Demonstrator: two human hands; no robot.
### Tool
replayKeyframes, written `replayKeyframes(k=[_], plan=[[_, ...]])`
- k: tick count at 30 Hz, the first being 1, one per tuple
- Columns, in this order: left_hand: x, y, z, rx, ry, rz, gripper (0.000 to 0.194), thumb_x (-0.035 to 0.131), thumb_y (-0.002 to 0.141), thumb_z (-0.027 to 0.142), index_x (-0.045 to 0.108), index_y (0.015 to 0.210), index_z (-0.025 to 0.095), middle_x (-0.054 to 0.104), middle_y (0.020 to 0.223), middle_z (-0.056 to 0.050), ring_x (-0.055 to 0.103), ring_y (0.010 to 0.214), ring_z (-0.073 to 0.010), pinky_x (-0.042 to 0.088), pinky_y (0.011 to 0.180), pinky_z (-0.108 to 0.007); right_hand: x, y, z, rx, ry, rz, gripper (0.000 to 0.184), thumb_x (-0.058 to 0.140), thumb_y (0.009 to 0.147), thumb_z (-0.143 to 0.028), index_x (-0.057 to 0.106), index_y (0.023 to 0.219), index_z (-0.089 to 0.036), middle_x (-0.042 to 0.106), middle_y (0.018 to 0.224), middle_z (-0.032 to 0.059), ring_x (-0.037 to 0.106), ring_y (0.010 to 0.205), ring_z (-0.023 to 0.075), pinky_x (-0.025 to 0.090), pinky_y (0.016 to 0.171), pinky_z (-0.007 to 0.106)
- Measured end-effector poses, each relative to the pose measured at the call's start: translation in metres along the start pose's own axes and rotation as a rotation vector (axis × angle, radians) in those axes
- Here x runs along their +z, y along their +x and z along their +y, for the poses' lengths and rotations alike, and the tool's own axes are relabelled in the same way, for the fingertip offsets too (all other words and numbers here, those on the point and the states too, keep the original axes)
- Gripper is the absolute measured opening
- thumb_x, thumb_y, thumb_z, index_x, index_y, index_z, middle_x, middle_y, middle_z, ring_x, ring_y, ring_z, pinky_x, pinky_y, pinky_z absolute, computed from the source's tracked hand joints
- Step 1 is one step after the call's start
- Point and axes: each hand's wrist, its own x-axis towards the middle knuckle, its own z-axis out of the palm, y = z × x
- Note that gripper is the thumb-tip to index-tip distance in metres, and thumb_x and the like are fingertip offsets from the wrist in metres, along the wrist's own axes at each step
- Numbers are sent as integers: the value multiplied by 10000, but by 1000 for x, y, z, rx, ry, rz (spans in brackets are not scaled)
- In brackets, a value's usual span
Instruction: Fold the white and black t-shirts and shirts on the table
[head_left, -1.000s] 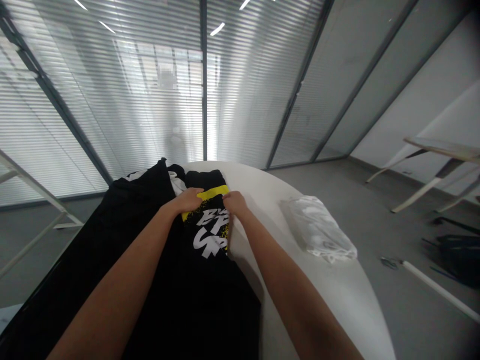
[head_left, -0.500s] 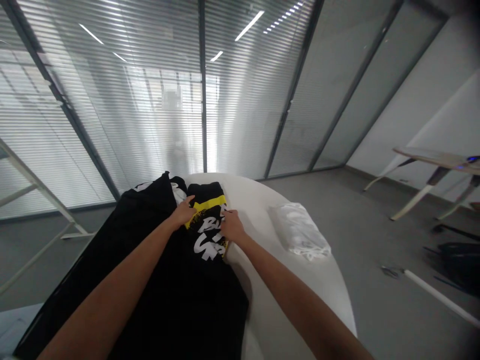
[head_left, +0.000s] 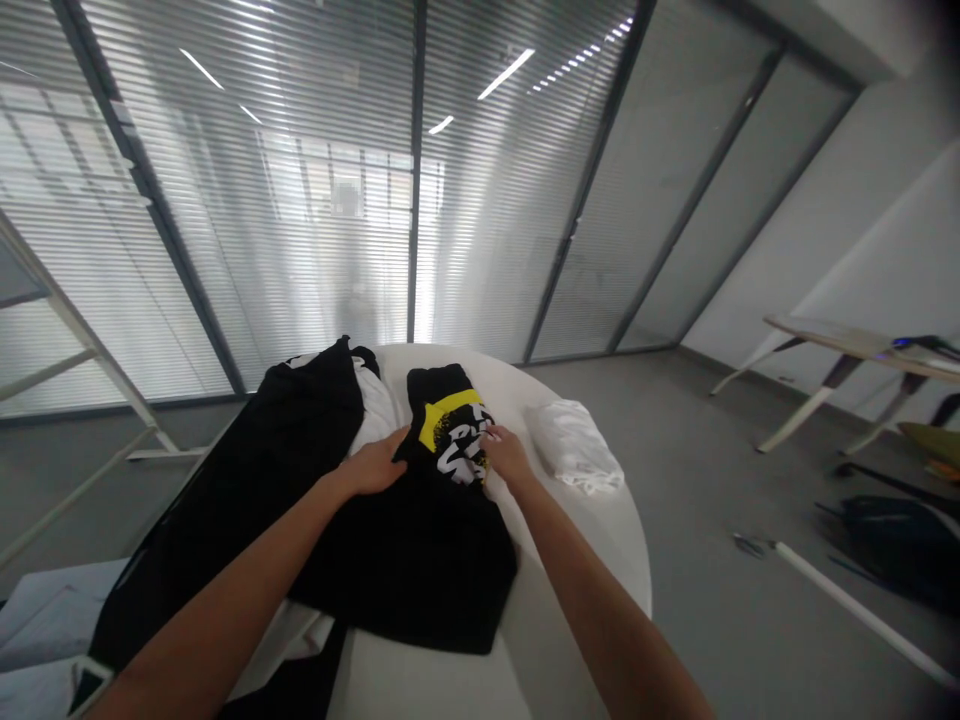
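A black T-shirt (head_left: 420,540) with a yellow band and white lettering lies on a round white table (head_left: 592,530). My left hand (head_left: 375,466) grips the shirt's left edge beside the print, fingers closed on the cloth. My right hand (head_left: 506,455) pinches the shirt's right edge next to the lettering. Both arms reach forward over the lower part of the shirt.
A larger heap of black garments (head_left: 247,480) with some white cloth lies on the table's left side. A folded white garment (head_left: 574,445) sits at the right. Glass walls with blinds stand behind. A desk (head_left: 847,345) and a dark bag (head_left: 900,545) are at the right.
The shirt has slid to the right, away from the black heap, with both hands on it. My hands have moved lower along its sides. The view has tilted up and back.
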Motion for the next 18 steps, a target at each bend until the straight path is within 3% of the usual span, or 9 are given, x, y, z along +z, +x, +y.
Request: replayKeyframes(k=[5,9,12,15,18], plan=[[-2,-18,19,-303,-568,-119,687,561,750,165,415,1419,225,612,604,15,510,437,-120,363,434,-207,-4,-35,-9,-21,-81,-83,553,581,768,-266,548,1319,-245,701,1076,49,644,1003,229,472,896,339],[12,-29,22,-391,-923,-36,675,520,758,44,427,1390,260,628,700,16,565,495,-97,435,476,-180,-6,-55,-20,-176,-167,-162,478,537,816,-239,579,1289,-183,653,1217,70,587,1143,217,406,1007,314],[19,-32,22,-471,-1148,12,589,465,796,14,460,1347,220,628,741,-4,598,544,-101,498,547,-202,-8,-67,-25,-196,-303,-177,467,546,828,-236,583,1287,-161,614,1287,96,555,1191,239,375,1040,324],[17,-36,24,-445,-1160,57,479,443,814,33,511,1265,180,631,756,-15,604,567,-102,511,590,-221,-9,-77,-24,-149,-380,-188,532,543,844,-297,511,1362,-182,589,1320,109,556,1184,275,396,1019,380],[8,-44,21,-275,-768,-17,291,508,826,181,623,1093,174,647,756,-26,607,596,-135,500,601,-259,-6,-88,-19,-142,-368,-222,600,551,839,-327,440,1416,-208,576,1337,111,552,1194,275,404,1007,397]])
